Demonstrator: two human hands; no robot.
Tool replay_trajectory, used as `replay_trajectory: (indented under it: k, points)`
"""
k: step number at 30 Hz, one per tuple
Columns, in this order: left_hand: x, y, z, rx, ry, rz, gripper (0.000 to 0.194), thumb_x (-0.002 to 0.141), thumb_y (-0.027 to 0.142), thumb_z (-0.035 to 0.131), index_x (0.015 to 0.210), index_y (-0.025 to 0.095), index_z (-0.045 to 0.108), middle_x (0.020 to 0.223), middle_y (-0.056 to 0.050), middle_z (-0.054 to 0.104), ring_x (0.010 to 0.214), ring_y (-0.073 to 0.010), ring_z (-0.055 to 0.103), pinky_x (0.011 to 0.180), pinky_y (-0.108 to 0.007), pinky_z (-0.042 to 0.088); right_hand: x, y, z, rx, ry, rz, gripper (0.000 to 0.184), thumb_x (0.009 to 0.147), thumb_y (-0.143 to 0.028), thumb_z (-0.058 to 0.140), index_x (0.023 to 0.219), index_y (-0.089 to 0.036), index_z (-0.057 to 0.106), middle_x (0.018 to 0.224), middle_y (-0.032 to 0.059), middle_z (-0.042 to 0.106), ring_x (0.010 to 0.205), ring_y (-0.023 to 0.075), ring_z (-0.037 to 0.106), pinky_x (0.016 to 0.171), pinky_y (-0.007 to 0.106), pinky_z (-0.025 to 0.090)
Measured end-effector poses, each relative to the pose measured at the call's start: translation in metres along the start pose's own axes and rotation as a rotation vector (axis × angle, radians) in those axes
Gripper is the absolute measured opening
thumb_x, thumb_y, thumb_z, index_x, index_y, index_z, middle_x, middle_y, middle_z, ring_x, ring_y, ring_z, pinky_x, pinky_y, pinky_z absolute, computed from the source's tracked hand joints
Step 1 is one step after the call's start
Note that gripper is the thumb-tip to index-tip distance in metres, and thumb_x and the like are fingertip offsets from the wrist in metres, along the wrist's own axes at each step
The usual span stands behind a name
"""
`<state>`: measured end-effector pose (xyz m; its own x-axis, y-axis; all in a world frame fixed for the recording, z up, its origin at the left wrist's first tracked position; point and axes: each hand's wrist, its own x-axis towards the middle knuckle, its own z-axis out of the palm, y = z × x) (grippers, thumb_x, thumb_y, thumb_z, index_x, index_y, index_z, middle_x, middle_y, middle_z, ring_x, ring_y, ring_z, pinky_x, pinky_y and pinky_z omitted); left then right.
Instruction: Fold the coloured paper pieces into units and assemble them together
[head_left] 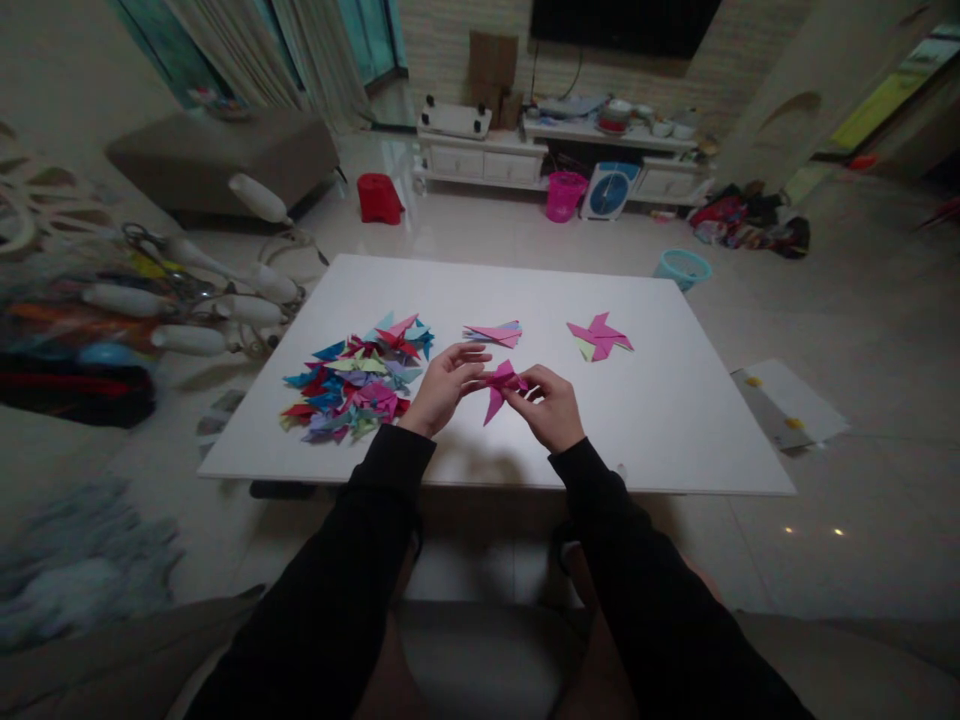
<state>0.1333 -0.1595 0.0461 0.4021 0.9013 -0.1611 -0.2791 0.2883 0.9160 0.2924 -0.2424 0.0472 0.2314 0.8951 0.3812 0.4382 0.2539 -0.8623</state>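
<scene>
Between my two hands, above the white table (pixel 660 430), is a magenta folded-paper piece (pixel 501 386) with pointed tips, one hanging downward. My left hand (pixel 448 385) pinches its left side between thumb and fingers. On its right side my right hand (pixel 549 405) grips it with the fingertips. Just beyond my hands lies a small stack of folded paper strips (pixel 495 334), pink on top. A pink and pale green paper pinwheel (pixel 600 338) rests farther right. To the left of my left hand spreads a heap of colourful folded-paper pieces (pixel 352 385).
A lamp with several white shades (pixel 247 308) stands close to the table's left edge. On the floor beyond are a red stool (pixel 379 198), a pink bin (pixel 564 196) and a blue basket (pixel 682 266). White sheets (pixel 791 405) lie right of the table.
</scene>
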Motion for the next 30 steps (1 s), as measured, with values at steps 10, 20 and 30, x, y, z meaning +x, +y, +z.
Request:
replay_trajectory:
  k: [10, 20, 30]
  points:
    - [-0.004, -0.008, -0.006, 0.117, -0.146, 0.026, 0.034, 0.060, 0.024, 0.089, 0.089, 0.015, 0.075, 0.088, -0.004, 0.073, 0.084, -0.0159, 0.068, 0.087, -0.034, 0.053, -0.001, 0.008, 0.000, 0.144, 0.061, 0.258, 0.028, 0.070, -0.044, 0.080, 0.069, -0.018, 0.070, 0.070, 0.0020, 0.066, 0.063, 0.0145, 0.055, 0.060, 0.029, 0.043]
    - [0.002, -0.009, -0.006, 0.213, -0.156, 0.087, 0.030, 0.064, 0.035, 0.090, 0.081, 0.015, 0.076, 0.082, -0.006, 0.073, 0.078, -0.0170, 0.066, 0.082, -0.034, 0.053, 0.003, 0.008, 0.001, 0.208, 0.061, 0.273, 0.026, 0.071, -0.042, 0.081, 0.073, -0.019, 0.071, 0.069, 0.0007, 0.065, 0.066, 0.0150, 0.055, 0.062, 0.029, 0.045]
    - [-0.006, -0.003, -0.001, 0.294, -0.228, 0.115, 0.028, 0.067, 0.036, 0.088, 0.081, 0.015, 0.076, 0.084, -0.006, 0.074, 0.082, -0.0187, 0.067, 0.084, -0.035, 0.053, 0.003, 0.008, -0.001, 0.252, 0.144, 0.259, 0.021, 0.074, -0.038, 0.078, 0.076, -0.019, 0.072, 0.076, 0.0035, 0.071, 0.074, 0.0190, 0.065, 0.068, 0.033, 0.052]
